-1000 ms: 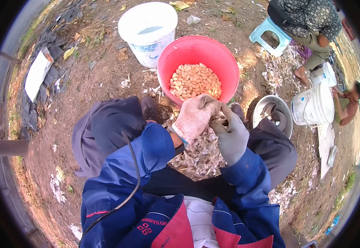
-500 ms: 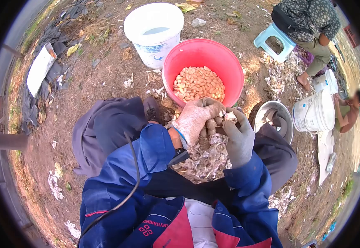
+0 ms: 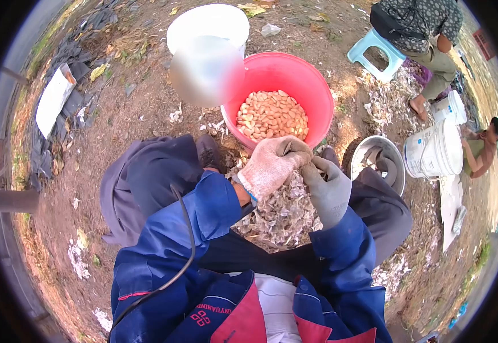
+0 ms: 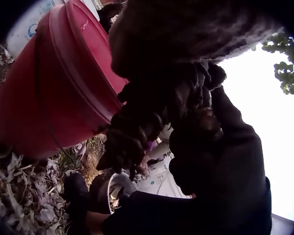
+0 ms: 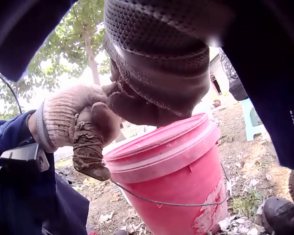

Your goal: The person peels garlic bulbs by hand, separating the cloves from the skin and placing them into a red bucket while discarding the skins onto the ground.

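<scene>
Pinch grip, two-handed: the fingertips of the left hand and right hand, both gloved, meet with hardly any gap. Between them, in the left wrist view, a small brownish piece seems to be held; too dark to identify, judged a garlic clove. Cannot tell which hand bears more of it, or how much skin is on. Position: near side of the pink bucket, above the heap of papery skins between the legs.

Right wrist view: a wrapped form projects below the left hand; covered finger or tool, cannot tell.

Comparison sample: peeled cloves, pale and plump, loose in the bucket.

Handling (judged): very light; firm flesh, easily bruised by a hard edge. Skin dry, brittle, liable to tear in flakes. Bare flesh probably slippery, could shoot out if squeezed. Best hold: thumb and index across the fat middle, light pressure; other hand on loose skin at the pointed end.
</scene>
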A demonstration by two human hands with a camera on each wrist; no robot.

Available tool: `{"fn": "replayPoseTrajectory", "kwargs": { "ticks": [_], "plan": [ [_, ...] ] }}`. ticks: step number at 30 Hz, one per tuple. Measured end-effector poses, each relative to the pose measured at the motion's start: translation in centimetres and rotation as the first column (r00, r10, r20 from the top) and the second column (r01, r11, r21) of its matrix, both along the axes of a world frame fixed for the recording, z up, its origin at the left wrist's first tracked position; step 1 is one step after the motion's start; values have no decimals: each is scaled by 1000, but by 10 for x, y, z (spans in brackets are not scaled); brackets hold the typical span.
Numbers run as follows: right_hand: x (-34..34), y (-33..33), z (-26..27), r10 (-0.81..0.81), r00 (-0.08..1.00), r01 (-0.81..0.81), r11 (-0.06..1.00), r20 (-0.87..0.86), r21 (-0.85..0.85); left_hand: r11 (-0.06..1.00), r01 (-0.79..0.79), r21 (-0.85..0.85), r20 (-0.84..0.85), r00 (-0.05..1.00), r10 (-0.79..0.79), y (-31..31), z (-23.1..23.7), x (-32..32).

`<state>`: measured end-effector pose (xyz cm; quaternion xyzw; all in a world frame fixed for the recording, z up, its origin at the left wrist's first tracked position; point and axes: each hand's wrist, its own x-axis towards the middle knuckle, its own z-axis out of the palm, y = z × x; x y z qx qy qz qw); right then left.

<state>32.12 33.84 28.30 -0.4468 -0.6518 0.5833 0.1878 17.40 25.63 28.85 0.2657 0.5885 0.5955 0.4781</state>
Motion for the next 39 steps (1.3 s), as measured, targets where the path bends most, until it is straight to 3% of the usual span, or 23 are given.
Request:
{"fn": "replayPoseTrajectory", "kwargs": {
  "ticks": [1, 2, 3, 5, 7, 12, 16, 18, 26, 30, 34, 36, 37, 38, 39],
  "plan": [
    [2, 2, -4, -3, 1000, 3, 1000, 1, 0, 999, 35, -10, -20, 999, -35, 0, 0, -2],
    [4, 5, -11, 56, 998, -57, 965, 11, 255, 999, 38, -10, -20, 999, -38, -2, 0, -3],
    [5, 6, -12, 110, 993, -114, 863, 37, 492, 998, 49, -50, 54, 997, -46, -5, 11, -4],
    [6, 2, -6, 75, 995, -95, 853, 58, 514, 994, 68, -90, 127, 990, -56, -6, 13, -5],
    [6, 1, -3, 48, 996, -82, 839, 78, 538, 999, -16, 38, 241, 971, 7, -5, 2, -6],
    [9, 5, -14, 42, 999, -13, 664, -19, 748, 996, 94, 0, 136, 986, -94, -6, -1, -9],
    [10, 6, -17, 30, 1000, -16, 607, -4, 794, 986, 161, -48, -44, 986, -163, -7, 8, -3],
    [10, 7, -18, 41, 999, -20, 537, -3, 844, 985, 169, -32, -39, 985, -170, -7, 6, -3],
    [7, 8, -12, 59, 998, -31, 475, 4, 880, 980, 198, 8, -47, 979, -197, -8, 9, -5],
    [7, 8, -13, 75, 997, -13, 439, -23, 898, 983, 183, -13, 51, 982, -182, -9, 10, -6],
    [9, 11, -22, 104, 989, 36, 510, -103, 859, 991, 125, 40, 234, 963, -131, -9, 5, -4],
    [13, 12, -27, 146, 971, 9, 769, -189, 639, 993, 111, 36, 281, 952, -116, -9, 9, -3],
    [14, 10, -26, 147, 971, 8, 768, -189, 640, 995, 98, 30, 329, 939, -102, -9, 11, -3],
    [14, 9, -24, 75, 967, 18, 933, -244, 358, 995, 97, 31, 328, 939, -102, -9, 13, -3],
    [14, 8, -21, -10, 962, 21, 999, -272, 38, 995, 100, 22, 340, 935, -101, -9, 16, -4]
  ]
}}
